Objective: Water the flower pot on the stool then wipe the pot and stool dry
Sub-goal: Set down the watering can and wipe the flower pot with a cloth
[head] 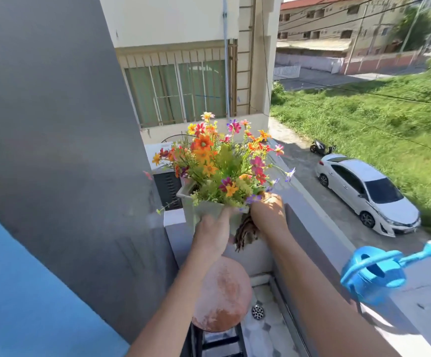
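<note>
Left hand (213,231) clasps square pale flower pot (204,210) at near wall; right hand (268,215) presses brown striped cloth (245,231) against pot's right side. Pot held aloft, clear of round terracotta-topped stool (222,297) below. Wiping step under way (judging by cloth). Next: rub remaining faces, set pot down, dry stool top. Blue watering can (374,276) rests on ledge (312,228).

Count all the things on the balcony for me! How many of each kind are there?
Flower pot: 1, lifted up in both hands, left and right
Cloth: 1, brown, against the pot
Stool: 1, with a round reddish seat
Watering can: 1, blue, on the ledge
Floor drain: 1
Total: 5
</note>
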### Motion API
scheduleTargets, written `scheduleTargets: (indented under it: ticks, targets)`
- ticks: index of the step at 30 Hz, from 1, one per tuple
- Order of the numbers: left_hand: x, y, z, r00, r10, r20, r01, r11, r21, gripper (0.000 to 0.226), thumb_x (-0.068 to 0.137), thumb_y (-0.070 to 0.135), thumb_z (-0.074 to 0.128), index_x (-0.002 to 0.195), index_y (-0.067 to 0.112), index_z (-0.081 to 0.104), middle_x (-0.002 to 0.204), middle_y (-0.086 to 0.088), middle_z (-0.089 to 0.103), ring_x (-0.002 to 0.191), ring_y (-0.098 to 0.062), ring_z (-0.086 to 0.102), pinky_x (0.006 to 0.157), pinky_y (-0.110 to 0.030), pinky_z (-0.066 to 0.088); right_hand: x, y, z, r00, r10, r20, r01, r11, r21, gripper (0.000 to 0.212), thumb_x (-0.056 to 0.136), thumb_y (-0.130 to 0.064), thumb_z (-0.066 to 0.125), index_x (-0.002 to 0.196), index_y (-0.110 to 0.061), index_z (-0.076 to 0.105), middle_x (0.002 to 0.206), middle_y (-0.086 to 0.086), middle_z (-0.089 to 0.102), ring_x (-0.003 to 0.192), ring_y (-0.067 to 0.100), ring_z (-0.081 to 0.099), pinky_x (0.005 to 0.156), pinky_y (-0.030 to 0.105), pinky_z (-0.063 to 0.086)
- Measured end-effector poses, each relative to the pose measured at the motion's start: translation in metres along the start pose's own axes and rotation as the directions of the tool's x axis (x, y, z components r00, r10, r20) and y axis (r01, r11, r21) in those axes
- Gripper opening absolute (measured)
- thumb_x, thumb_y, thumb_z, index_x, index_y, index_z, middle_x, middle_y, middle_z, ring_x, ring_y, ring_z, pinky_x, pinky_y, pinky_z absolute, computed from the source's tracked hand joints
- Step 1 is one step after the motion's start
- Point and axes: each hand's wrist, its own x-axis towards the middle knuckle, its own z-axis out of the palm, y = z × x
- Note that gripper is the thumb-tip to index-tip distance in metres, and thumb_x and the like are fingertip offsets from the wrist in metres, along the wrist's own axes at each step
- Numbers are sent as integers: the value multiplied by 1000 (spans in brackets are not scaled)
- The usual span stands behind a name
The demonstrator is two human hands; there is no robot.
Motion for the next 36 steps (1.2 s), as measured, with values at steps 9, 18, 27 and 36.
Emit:
scheduleTargets:
  ticks: [9,18,27,36]
  targets:
    - [6,-4,-8,995,-66,-72,60,994,-86,33,96,18,46,121,-2,55,121,-23,60,93,-27,51,91,-36,46,-15,14,25,981,-55,-186,93,975,202,44,78,1,59,51,-22,33,46,-10,30,49,11,21,44,24,21]
    - [5,-4,-29,960,-234,154,273,906,-325,34,91,6,27,69,9,53,58,-9,51,33,-7,29,34,-14,15,0,2,-1,984,27,-176,31,947,318,22,97,-11,39,84,-17,55,82,5,56,72,17,56,61,25,44]
    - [9,2,-29,952,-242,185,305,765,-568,37,90,-1,26,62,14,43,51,-9,45,29,-6,27,31,-13,14,-22,22,35,894,-370,-254,377,926,-20,28,90,-8,45,110,-1,62,95,8,54,96,22,53,80,32,41]
    - [9,-4,-32,959,-208,194,284,730,-621,35,98,7,28,66,16,39,47,-6,46,29,-5,25,33,-15,13,-29,69,47,940,-228,-254,230,973,-23,23,89,-4,45,104,4,60,80,-8,45,83,22,48,76,29,33]
